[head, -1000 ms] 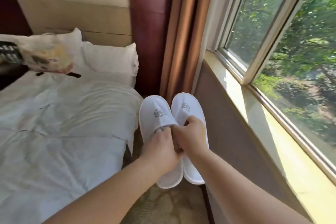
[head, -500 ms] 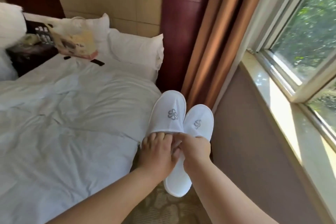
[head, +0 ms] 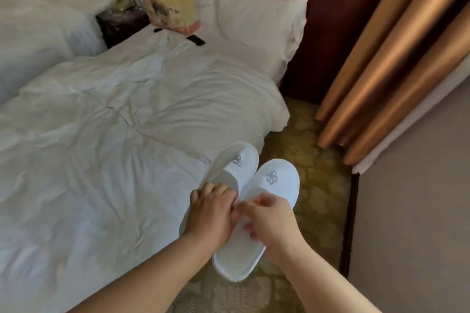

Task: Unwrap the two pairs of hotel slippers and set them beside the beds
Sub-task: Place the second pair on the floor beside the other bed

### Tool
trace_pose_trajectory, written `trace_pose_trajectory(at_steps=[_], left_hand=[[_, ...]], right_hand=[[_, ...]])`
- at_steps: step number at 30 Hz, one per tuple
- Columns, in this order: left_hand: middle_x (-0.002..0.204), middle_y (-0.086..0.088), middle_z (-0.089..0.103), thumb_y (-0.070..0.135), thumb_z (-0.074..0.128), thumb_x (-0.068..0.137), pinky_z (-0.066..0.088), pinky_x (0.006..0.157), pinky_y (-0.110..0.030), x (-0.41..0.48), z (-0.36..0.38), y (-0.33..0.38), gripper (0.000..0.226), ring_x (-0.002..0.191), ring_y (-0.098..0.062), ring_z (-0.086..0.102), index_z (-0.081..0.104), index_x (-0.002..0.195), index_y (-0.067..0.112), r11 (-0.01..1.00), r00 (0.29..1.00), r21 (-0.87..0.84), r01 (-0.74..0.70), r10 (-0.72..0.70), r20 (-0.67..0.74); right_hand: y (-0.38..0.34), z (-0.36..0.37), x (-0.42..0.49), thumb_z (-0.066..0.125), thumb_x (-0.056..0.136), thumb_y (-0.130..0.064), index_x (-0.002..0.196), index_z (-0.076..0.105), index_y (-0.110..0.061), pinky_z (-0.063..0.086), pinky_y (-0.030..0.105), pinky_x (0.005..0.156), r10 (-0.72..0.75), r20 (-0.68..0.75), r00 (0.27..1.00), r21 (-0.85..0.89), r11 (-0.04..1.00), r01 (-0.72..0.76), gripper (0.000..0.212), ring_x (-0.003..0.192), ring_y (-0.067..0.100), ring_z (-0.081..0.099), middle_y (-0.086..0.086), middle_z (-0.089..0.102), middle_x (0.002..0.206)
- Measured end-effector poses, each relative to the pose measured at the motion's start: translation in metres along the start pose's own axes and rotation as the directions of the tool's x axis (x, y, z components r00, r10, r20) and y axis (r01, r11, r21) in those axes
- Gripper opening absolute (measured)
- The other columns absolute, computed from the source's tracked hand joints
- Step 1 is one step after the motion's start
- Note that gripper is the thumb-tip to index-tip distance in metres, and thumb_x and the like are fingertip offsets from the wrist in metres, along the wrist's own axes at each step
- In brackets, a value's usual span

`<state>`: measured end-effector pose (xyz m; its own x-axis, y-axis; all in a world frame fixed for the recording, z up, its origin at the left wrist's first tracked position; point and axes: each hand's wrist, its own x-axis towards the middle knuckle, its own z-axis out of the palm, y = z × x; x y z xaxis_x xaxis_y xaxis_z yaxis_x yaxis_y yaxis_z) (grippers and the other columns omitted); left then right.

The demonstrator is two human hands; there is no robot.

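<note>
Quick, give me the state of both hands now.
Left hand: closed, gripping the bed-side white cloth slipper.
Right hand: closed, gripping the curtain-side white cloth slipper.

The bed carries a rumpled white duvet, pillows, a printed bag and a small dark object, perhaps a remote.

Narrow carpet strip — bed leftward, curtain and wall rightward.
</note>
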<state>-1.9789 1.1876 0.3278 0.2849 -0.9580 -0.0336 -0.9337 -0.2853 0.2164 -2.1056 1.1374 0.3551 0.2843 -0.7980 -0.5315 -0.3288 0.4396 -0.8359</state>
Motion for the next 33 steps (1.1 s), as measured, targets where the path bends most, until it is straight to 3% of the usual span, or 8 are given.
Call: trace_pose_trajectory(at_steps=[2,5,7,9,14,22,29,33], left_hand=[[0.105,0.01,0.055,0.043,0.035,0.095,0.03,0.088,-0.035,0.0,0.029,-0.011,0.017,0.107,-0.018,0.043,0.048,0.092,0.034,0.999,0.998,0.03,0.02,-0.022,0.055],[0.108,0.012,0.054,0.039,0.035,0.095,0.027,0.096,-0.033,-0.007,0.076,-0.023,0.021,0.113,-0.016,0.04,0.055,0.102,0.035,0.998,0.991,0.06,0.023,-0.031,0.133],[0.106,0.012,0.055,0.039,0.035,0.095,0.026,0.098,-0.033,-0.015,0.108,-0.029,0.024,0.113,-0.016,0.04,0.057,0.102,0.035,0.997,0.984,0.07,-0.013,0.001,0.178],[0.106,0.013,0.056,0.039,0.036,0.095,0.025,0.099,-0.034,-0.025,0.144,-0.04,0.024,0.111,-0.016,0.041,0.058,0.105,0.035,0.995,0.974,0.062,-0.079,0.064,0.219],[0.087,0.014,0.06,0.033,0.048,0.087,0.041,0.084,-0.036,-0.043,0.238,-0.08,0.02,0.093,-0.017,0.054,0.067,0.091,0.035,0.974,0.94,0.01,-0.227,0.217,0.262],[0.089,0.013,0.06,0.034,0.038,0.09,0.04,0.081,-0.034,-0.048,0.392,-0.152,0.024,0.095,-0.016,0.054,0.062,0.09,0.03,0.972,0.952,-0.063,-0.228,0.236,0.195],[0.12,0.011,0.062,0.031,0.043,0.098,0.014,0.113,-0.033,-0.041,0.512,-0.196,0.02,0.133,-0.012,0.039,0.061,0.108,0.031,0.97,0.954,-0.143,-0.197,0.223,0.198],[0.132,0.013,0.059,0.033,0.033,0.103,0.0,0.118,-0.043,-0.029,0.564,-0.214,0.029,0.142,-0.011,0.028,0.06,0.115,0.03,0.975,0.953,-0.145,-0.169,0.199,0.228]], right_hand=[[0.027,-0.003,0.014,0.078,0.073,-0.038,0.064,0.068,-0.026,0.044,0.02,0.05,-0.192,0.044,0.98,-0.282,0.939,0.196,0.018,0.05,0.003,0.058,-0.007,0.07,0.064],[0.061,-0.004,0.036,0.069,0.082,-0.027,0.085,0.069,-0.035,0.047,0.022,0.056,-0.476,0.353,0.805,-0.513,0.621,0.592,0.008,0.063,0.001,0.057,-0.015,0.064,0.094],[0.089,-0.003,0.058,0.061,0.083,-0.014,0.102,0.071,-0.029,0.051,0.034,0.06,-0.442,0.552,0.707,-0.579,0.406,0.707,0.026,0.079,0.012,0.062,-0.012,0.06,0.118],[0.12,-0.002,0.083,0.056,0.082,-0.01,0.111,0.069,-0.03,0.05,0.032,0.065,-0.325,0.647,0.69,-0.617,0.308,0.724,0.037,0.091,0.019,0.063,-0.011,0.054,0.13],[0.21,0.023,0.139,0.055,0.086,-0.015,0.111,0.065,-0.033,0.041,0.032,0.068,-0.083,0.752,0.654,-0.635,0.175,0.753,0.033,0.093,0.025,0.062,-0.008,0.057,0.117],[0.332,0.083,0.209,0.039,0.097,-0.036,0.105,0.07,-0.027,0.037,0.032,0.065,-0.008,0.784,0.62,-0.62,0.015,0.784,0.034,0.073,0.022,0.048,-0.001,0.048,0.095],[0.411,0.118,0.263,0.043,0.091,-0.048,0.089,0.073,-0.021,0.034,0.031,0.06,0.076,0.776,0.626,-0.625,-0.041,0.78,0.04,0.072,0.02,0.047,-0.004,0.04,0.088],[0.451,0.129,0.297,0.048,0.089,-0.058,0.095,0.073,-0.024,0.042,0.032,0.068,0.068,0.78,0.622,-0.622,-0.028,0.783,0.043,0.078,0.018,0.047,-0.006,0.039,0.093]])
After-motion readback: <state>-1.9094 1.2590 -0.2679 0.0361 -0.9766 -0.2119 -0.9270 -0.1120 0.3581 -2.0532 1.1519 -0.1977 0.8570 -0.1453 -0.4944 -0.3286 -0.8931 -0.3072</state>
